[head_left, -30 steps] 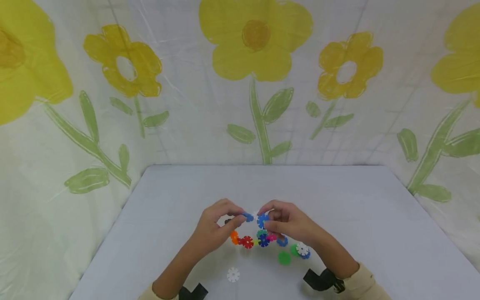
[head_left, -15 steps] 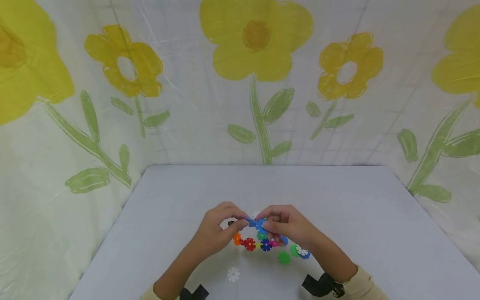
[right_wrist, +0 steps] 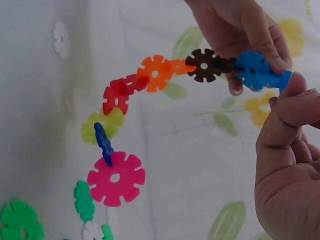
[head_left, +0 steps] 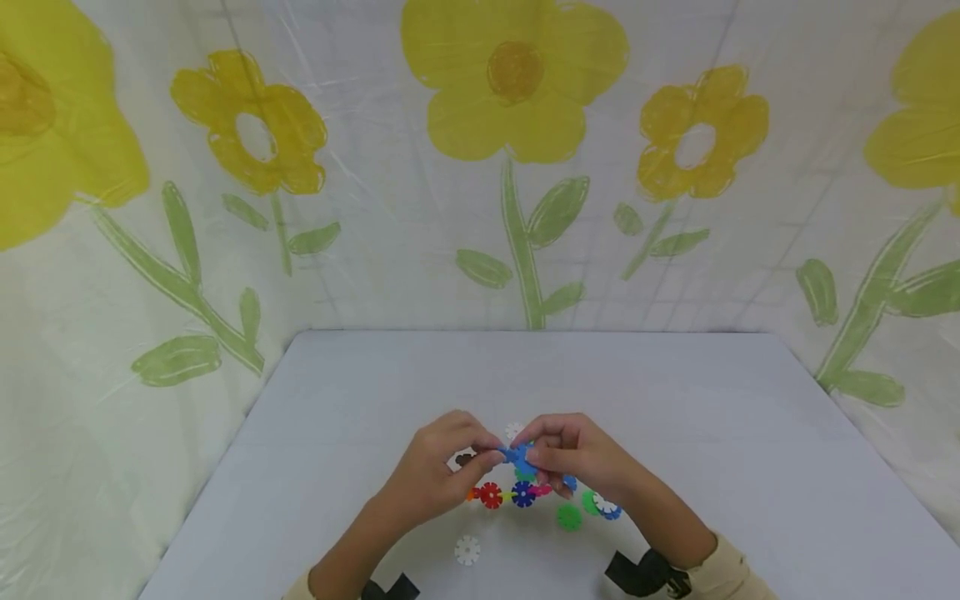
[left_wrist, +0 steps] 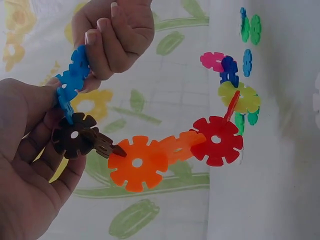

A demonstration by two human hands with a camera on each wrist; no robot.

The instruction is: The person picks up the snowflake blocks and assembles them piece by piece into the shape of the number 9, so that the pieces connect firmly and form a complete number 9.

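A chain of notched plastic discs hangs between my hands, running through a black disc (right_wrist: 205, 76), an orange disc (left_wrist: 125, 174), a red disc (left_wrist: 227, 145), a yellow disc (right_wrist: 91, 131), a dark blue disc (right_wrist: 103, 142) and a pink disc (right_wrist: 130, 185). At its upper end my left hand (head_left: 442, 462) pinches a blue disc (right_wrist: 249, 81) between thumb and fingers. My right hand (head_left: 581, 454) pinches another blue disc (left_wrist: 79, 65), its edge meeting the left one. Fingertips hide part of where they meet. The pink end dangles free.
On the white table (head_left: 375, 375) lie a loose white disc (head_left: 460, 557) near the front, a green disc (head_left: 568, 517), and a white disc (head_left: 604, 508) overlapping blue and green ones at right. Another white disc (head_left: 513, 429) lies behind my hands. A flower-printed curtain (head_left: 360, 250) surrounds the table.
A second ago the two blue discs were apart; my hands have come together and the discs now meet edge to edge. Both hands have lowered slightly, and the hanging chain shifted with them.
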